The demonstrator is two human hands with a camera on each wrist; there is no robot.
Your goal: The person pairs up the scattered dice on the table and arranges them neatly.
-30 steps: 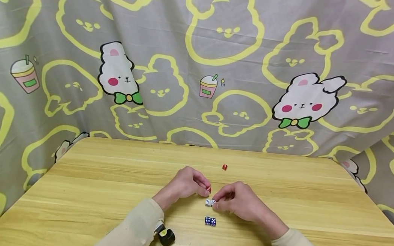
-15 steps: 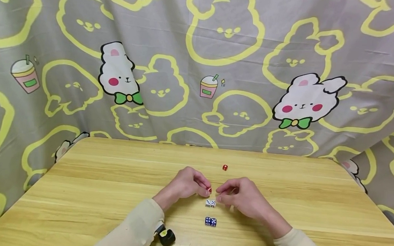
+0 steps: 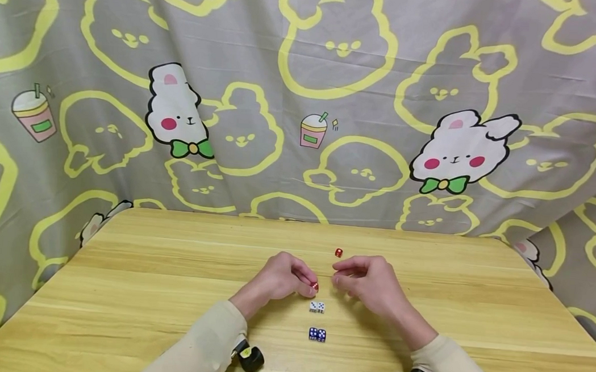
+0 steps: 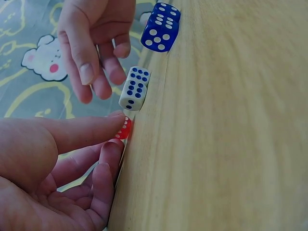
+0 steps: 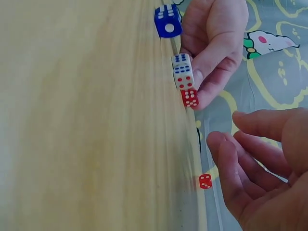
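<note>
My left hand [image 3: 284, 279] pinches a red die [image 3: 314, 287] between thumb and fingers, low at the tabletop. In the left wrist view that red die [image 4: 124, 129] shows under the thumb tip. My right hand [image 3: 371, 284] is held over the table to the right, thumb and fingers apart with nothing between them. A second red die [image 3: 338, 252] lies just beyond its fingertips; the right wrist view shows this die [image 5: 205, 181] beside the fingers. Two white dice [image 3: 317, 307] stand side by side just nearer than the held die. Nearer still, two blue dice [image 3: 317, 334] stand together.
All the dice are on a light wooden table [image 3: 171, 246]. A grey curtain [image 3: 265, 53] with yellow outlines and rabbit prints hangs behind its far edge. Black wrist cameras [image 3: 250, 358] are strapped at both sleeves.
My right hand has let go of the right white die and moved away toward the far red die, its fingers spreading. My left hand stays in place with its red die.
</note>
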